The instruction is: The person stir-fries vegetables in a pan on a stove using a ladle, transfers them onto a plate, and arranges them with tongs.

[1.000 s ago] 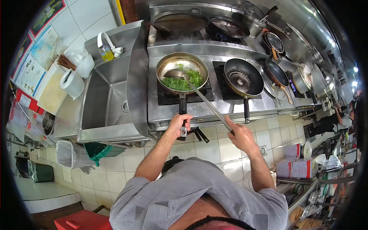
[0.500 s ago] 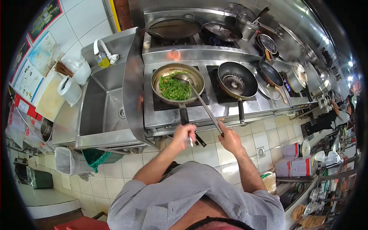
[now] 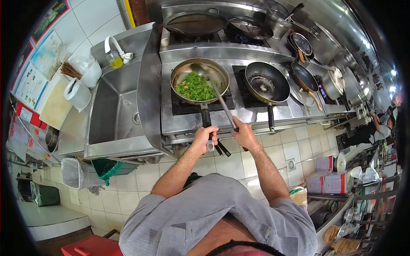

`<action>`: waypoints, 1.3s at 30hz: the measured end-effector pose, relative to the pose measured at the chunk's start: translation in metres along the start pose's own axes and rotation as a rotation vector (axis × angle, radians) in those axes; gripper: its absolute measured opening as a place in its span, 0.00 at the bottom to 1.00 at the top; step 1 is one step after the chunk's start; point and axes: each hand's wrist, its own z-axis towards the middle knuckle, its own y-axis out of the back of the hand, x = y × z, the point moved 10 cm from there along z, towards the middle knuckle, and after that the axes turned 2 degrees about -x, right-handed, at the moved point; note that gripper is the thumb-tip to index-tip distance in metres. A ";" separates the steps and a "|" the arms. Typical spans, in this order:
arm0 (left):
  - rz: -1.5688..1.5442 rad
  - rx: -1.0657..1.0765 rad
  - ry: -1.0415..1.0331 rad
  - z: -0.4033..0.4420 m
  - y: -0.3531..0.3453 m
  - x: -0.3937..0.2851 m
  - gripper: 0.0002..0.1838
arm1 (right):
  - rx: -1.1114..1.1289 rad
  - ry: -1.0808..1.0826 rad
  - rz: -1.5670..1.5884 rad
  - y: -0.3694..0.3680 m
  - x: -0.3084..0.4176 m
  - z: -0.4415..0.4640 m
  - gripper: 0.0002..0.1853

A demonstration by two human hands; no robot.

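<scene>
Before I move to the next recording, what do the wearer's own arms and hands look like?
The left hand and right hand are bare, without gloves. No watch or bracelet shows at either wrist; rings are too small to tell. The forearms are uncovered, below loose, plain grey short sleeves.

Two grips, side by side

The left hand curls closed, the left forearm slanting back and outward from its grip. Just beside that grip, the right hand also curls closed, the right forearm angling outward behind it.
</scene>
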 end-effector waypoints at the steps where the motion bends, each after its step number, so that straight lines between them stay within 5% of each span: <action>1: -0.015 -0.010 -0.041 0.002 0.002 -0.005 0.10 | -0.003 -0.003 0.002 0.002 -0.001 -0.004 0.29; 5: 0.000 0.021 -0.033 0.006 0.010 -0.009 0.09 | 0.102 0.093 -0.201 0.028 0.048 -0.054 0.31; 10: 0.050 -0.003 -0.014 0.002 0.008 -0.010 0.09 | 0.251 -0.108 -0.130 0.051 0.009 -0.063 0.30; 16: 0.046 0.009 -0.050 0.015 0.010 -0.006 0.11 | -0.001 0.050 -0.416 -0.005 0.029 -0.017 0.32; 20: 0.027 0.018 -0.046 0.009 0.008 -0.010 0.09 | 0.165 -0.018 0.016 0.017 0.008 -0.029 0.33; 23: -0.034 0.048 -0.057 0.007 0.006 -0.011 0.09 | 0.113 -0.088 -0.103 0.058 0.016 -0.031 0.31; 28: -0.077 0.056 -0.036 0.009 0.008 -0.006 0.14 | -0.101 0.031 -0.121 0.014 0.019 -0.006 0.32; 31: -0.067 0.048 -0.066 0.004 0.016 -0.010 0.20 | 0.154 -0.186 0.161 -0.004 0.018 -0.012 0.33; 34: 0.249 -0.146 -0.409 -0.004 0.055 -0.038 0.31 | 0.222 -0.151 0.135 0.028 -0.005 -0.017 0.34; 37: 0.576 -0.309 -0.803 -0.058 0.057 -0.098 0.29 | -0.004 0.013 -0.279 0.020 -0.005 0.002 0.33; 39: 0.497 -0.287 -0.985 -0.092 0.052 -0.137 0.25 | -0.046 0.005 -0.345 0.000 0.000 0.010 0.33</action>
